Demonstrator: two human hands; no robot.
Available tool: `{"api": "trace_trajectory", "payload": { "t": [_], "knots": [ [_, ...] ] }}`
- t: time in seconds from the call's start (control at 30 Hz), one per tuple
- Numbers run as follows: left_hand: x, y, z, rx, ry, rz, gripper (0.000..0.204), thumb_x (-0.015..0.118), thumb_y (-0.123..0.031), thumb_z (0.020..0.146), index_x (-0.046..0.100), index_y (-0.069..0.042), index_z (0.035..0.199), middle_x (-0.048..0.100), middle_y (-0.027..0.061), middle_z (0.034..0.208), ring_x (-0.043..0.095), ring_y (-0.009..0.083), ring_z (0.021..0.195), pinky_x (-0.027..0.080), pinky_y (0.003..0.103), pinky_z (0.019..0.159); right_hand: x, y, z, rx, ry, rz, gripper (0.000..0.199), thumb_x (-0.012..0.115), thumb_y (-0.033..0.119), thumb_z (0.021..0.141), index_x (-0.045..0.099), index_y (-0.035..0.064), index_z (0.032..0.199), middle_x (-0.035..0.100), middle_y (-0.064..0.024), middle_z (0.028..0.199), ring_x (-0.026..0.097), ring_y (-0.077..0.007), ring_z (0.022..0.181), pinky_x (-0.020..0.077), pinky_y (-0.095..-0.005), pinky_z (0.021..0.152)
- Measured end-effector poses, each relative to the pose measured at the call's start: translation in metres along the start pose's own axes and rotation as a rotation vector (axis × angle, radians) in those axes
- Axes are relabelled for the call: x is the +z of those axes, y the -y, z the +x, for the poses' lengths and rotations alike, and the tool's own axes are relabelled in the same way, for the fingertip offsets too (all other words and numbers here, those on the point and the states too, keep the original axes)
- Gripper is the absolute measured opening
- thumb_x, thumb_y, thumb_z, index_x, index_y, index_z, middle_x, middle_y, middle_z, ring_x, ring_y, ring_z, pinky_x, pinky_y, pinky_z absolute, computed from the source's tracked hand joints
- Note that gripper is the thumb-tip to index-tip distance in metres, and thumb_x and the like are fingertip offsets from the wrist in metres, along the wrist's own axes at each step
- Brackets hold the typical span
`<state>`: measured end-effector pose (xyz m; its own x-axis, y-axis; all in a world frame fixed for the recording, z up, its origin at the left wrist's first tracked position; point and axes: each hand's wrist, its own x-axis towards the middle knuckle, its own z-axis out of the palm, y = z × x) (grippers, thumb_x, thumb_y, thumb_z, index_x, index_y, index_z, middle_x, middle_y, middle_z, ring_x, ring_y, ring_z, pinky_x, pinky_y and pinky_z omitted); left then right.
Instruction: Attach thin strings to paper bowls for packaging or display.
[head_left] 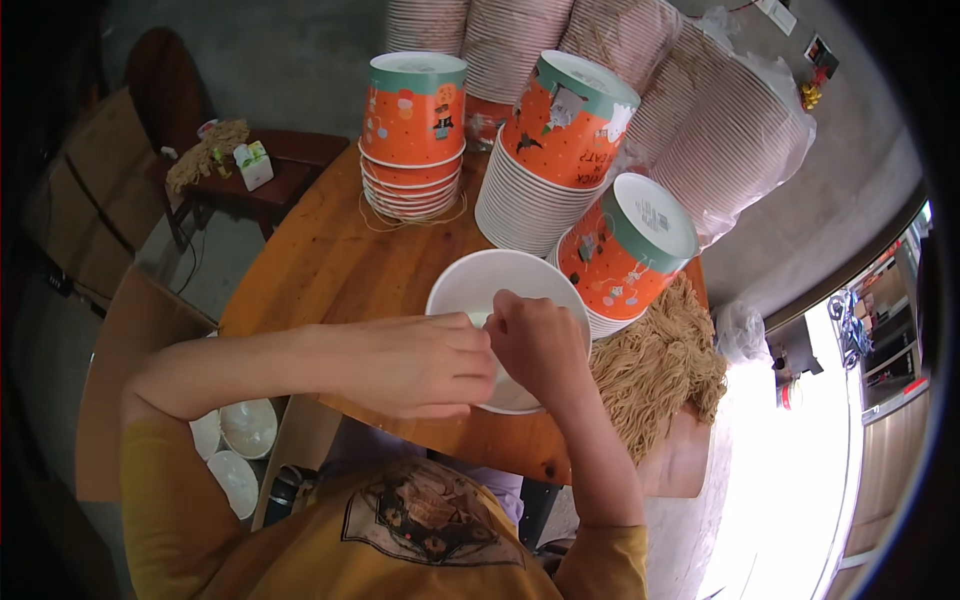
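A white paper bucket [480, 280] stands mouth up on the wooden table in front of me, and I look down into it. My left hand [425, 368] reaches across its near left side, fingers curled and pressed together. Over the bucket's mouth, my right hand [540, 345] is closed in a fist, its knuckles close to the left hand's fingers. Whatever the fingertips of either hand hold is hidden. Right of the bucket lies a heap of tan cords [665, 365] at the table's edge.
Upside-down stacks of orange and green paper buckets stand behind: left [415, 120], middle [555, 140] and right [630, 250]. A thin cord loop [385, 222] circles the left stack's base. Plastic-wrapped bucket stacks [725, 140] line the wall. White buckets [248, 428] lie in a cardboard box [125, 400] at left.
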<state>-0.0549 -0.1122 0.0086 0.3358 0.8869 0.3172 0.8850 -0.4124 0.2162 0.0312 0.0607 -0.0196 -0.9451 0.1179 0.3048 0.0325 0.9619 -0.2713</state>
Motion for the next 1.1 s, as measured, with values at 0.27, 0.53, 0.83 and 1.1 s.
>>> {"api": "trace_trajectory", "payload": {
  "t": [0.27, 0.53, 0.83, 1.1],
  "knots": [
    [0.004, 0.014, -0.004, 0.018, 0.058, -0.220, 0.024, 0.061, -0.007, 0.080, 0.054, -0.005, 0.104, 0.054, 0.0098, 0.096, 0.050, 0.0264, 0.091, 0.041, 0.037, 0.084, 0.007, 0.000, 0.003, -0.055, 0.081, 0.012, 0.012, 0.058, 0.015, 0.080, 0.057, 0.0042, 0.074, 0.062, -0.0171, 0.064, 0.063, -0.0381, 0.060, 0.0518, -0.0462, 0.054],
    [0.007, 0.002, -0.014, -0.296, -0.009, -0.233, 0.027, 0.063, -0.013, 0.083, 0.055, -0.003, 0.107, 0.053, 0.0107, 0.100, 0.049, 0.0276, 0.099, 0.039, 0.041, 0.091, -0.003, 0.004, 0.008, 0.059, 0.014, 0.021, 0.018, 0.058, 0.022, 0.085, 0.058, 0.0057, 0.076, 0.061, -0.0182, 0.062, 0.062, -0.0381, 0.060, 0.0495, -0.0471, 0.056],
    [-0.014, -0.005, -0.021, -0.321, -0.057, 0.296, 0.014, 0.065, -0.010, 0.076, 0.065, -0.013, 0.090, 0.048, 0.0072, 0.092, 0.047, 0.0255, 0.091, 0.040, 0.037, 0.079, -0.041, -0.015, 0.004, 0.248, 0.103, 1.028, 0.012, 0.056, 0.019, 0.094, 0.061, 0.0080, 0.095, 0.047, 0.0038, 0.061, 0.043, -0.0053, 0.053, 0.0331, -0.0210, 0.047],
    [-0.021, 0.041, -0.039, -0.662, -0.109, -0.147, 0.016, 0.049, -0.002, 0.082, 0.055, -0.007, 0.096, 0.051, 0.0103, 0.091, 0.056, 0.0286, 0.088, 0.047, 0.042, 0.074, -0.052, -0.023, -0.023, 0.424, -0.034, 1.767, 0.017, 0.050, 0.022, 0.097, 0.057, 0.0075, 0.100, 0.035, 0.0075, 0.063, 0.028, -0.0010, 0.051, 0.0214, -0.0171, 0.044]
  ]
}}
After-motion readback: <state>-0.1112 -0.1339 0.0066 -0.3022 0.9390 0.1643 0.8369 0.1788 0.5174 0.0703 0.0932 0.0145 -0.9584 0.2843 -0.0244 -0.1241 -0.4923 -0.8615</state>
